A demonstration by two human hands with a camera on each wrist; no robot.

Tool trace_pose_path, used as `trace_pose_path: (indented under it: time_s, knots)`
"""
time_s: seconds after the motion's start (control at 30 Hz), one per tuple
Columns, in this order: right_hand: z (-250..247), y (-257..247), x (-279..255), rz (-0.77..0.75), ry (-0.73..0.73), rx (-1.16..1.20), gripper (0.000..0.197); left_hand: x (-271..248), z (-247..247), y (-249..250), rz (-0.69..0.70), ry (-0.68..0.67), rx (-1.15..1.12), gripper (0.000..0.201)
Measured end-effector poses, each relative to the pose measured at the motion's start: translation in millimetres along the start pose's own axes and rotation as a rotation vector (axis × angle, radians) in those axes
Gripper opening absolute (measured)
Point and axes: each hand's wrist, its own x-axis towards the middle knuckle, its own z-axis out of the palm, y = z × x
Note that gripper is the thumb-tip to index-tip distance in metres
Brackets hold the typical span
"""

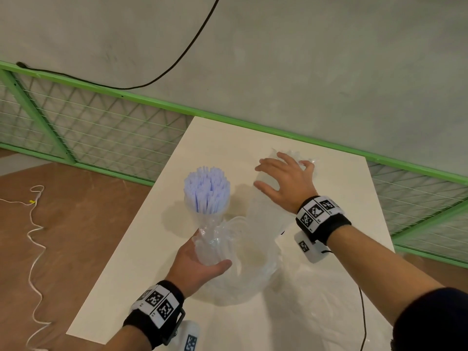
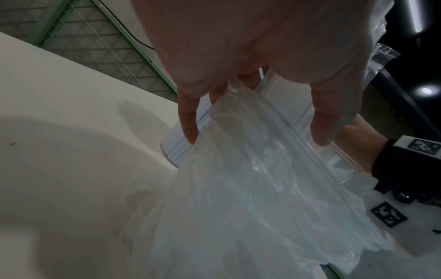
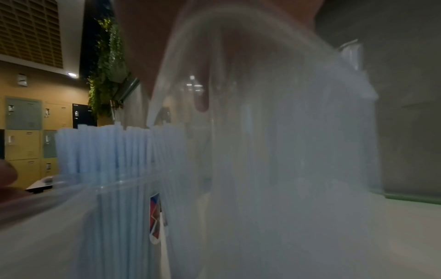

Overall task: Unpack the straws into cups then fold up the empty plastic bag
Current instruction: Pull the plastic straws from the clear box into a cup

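Observation:
A clear cup (image 2: 171, 149) packed with pale blue straws (image 1: 206, 188) is at the table's left middle. My left hand (image 1: 202, 267) grips its lower part, with the neck of the clear plastic bag (image 1: 248, 269) bunched under the fingers (image 2: 188, 120). The bag curves right and runs away under my right hand (image 1: 283, 181). That hand hovers palm down with fingers spread over the bag's crumpled far end (image 1: 293, 154). In the right wrist view a finger (image 3: 203, 98) shows through blurred clear plastic beside the straws (image 3: 114, 151). I cannot tell whether this hand touches the plastic.
The white table (image 1: 157, 236) ends close to the cup on the left, above a brown floor with a white cord (image 1: 33, 239). A green mesh fence (image 1: 101, 127) runs behind the table, and a black cable (image 1: 363, 315) hangs at the near right.

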Motion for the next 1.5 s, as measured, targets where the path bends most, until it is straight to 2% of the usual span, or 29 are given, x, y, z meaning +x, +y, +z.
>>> trace_pose_path:
  time_s: [0.1,0.2,0.33,0.4,0.47,0.53,0.6,0.67,0.73,0.77,0.83,1.0,1.17,1.33,1.5]
  knots:
    - [7,9,5,0.011,0.123,0.076,0.023,1,-1,-4,-0.009,0.009,0.001,0.058]
    - [2,22,11,0.009,0.161,0.129,0.029,2,-2,-4,-0.012,0.005,0.002,0.056]
    - [-1,22,13,0.013,-0.061,-0.033,0.039,2,0,-2,0.0,-0.004,0.007,0.054]
    - [-8,14,9,-0.003,-0.068,-0.045,0.049,3,1,-2,0.007,-0.008,0.012,0.055]
    - [-24,-2,2,-0.062,0.022,0.074,0.047,3,1,-1,0.013,-0.016,0.015,0.055]
    - [-38,-25,-11,-0.169,0.043,0.293,0.044,3,2,-2,0.023,-0.019,0.01,0.053]
    - [-47,-50,-29,-0.254,-0.069,0.516,0.054,4,4,-3,0.033,-0.014,-0.002,0.052]
    - [-49,-70,-47,-0.243,-0.281,0.663,0.07,4,5,-4,0.046,-0.012,-0.014,0.052]
    - [-42,-81,-59,-0.219,-0.436,0.704,0.082,5,7,-4,0.066,-0.03,-0.035,0.052]
    - [-37,-84,-63,-0.215,-0.453,0.708,0.083,6,8,-5,0.073,-0.044,-0.044,0.052]
    - [-27,-86,-67,-0.198,-0.399,0.736,0.078,5,9,-3,0.082,-0.049,-0.051,0.05]
    - [-13,-88,-76,-0.135,-0.153,0.79,0.056,2,11,-3,0.109,-0.061,-0.022,0.051]
    - [-6,-98,-84,-0.093,-0.027,0.822,0.03,4,11,-9,0.093,-0.039,-0.056,0.048]
    - [-6,-108,-92,0.056,-0.051,0.894,0.027,2,11,-3,0.149,-0.053,-0.068,0.05]
    - [4,-114,-96,0.036,0.093,0.874,0.028,1,10,-4,0.145,-0.054,-0.079,0.047]
